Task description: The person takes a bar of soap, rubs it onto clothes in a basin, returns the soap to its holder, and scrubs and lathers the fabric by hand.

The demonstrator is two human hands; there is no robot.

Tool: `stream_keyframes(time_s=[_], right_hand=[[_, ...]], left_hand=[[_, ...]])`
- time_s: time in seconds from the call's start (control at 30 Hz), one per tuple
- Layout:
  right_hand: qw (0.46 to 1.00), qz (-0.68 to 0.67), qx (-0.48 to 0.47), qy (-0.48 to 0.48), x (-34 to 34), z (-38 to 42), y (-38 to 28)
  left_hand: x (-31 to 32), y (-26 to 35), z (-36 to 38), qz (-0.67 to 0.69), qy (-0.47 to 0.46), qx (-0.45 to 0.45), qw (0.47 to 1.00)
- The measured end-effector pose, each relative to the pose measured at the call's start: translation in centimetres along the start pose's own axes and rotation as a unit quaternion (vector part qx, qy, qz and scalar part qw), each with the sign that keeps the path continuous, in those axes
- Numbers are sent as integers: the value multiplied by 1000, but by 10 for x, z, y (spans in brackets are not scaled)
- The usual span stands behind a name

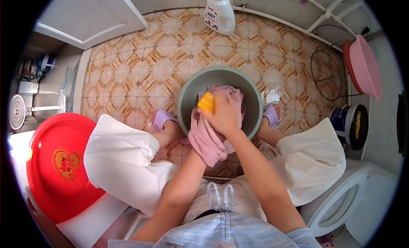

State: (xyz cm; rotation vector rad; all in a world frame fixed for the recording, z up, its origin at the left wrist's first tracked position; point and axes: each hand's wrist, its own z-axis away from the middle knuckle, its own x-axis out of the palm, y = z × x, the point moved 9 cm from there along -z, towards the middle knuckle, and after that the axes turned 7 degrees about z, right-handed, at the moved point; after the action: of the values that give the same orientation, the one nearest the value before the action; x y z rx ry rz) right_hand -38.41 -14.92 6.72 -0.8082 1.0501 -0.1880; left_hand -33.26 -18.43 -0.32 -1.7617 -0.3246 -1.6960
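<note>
A grey-green basin [187, 94] stands on the tiled floor between my feet, with a pink cloth [206, 139] hanging over its near rim. My right hand [223, 116] presses a yellow bar of soap [206, 102] down on the cloth inside the basin. My left hand is mostly hidden under the hanging cloth, with only the wrist [194, 156] showing, and it seems to hold the cloth from below.
A white detergent bottle [220, 12] stands on the floor beyond the basin. A red basin [59, 165] lies at the left, a pink basin [365, 65] leans at the right wall, a bucket [351, 125] and a toilet [341, 201] sit at the right.
</note>
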Motion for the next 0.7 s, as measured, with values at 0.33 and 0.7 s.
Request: stream_keyframes(time_s=[0.33,0.7], right_hand=[[998,47,-30,-7,-7,-6,1],[975,57,187,105,-33,-33,82]], left_hand=[[25,-12,13,-106,82,-154,979],[19,-6,16,-192,81,-118,971]])
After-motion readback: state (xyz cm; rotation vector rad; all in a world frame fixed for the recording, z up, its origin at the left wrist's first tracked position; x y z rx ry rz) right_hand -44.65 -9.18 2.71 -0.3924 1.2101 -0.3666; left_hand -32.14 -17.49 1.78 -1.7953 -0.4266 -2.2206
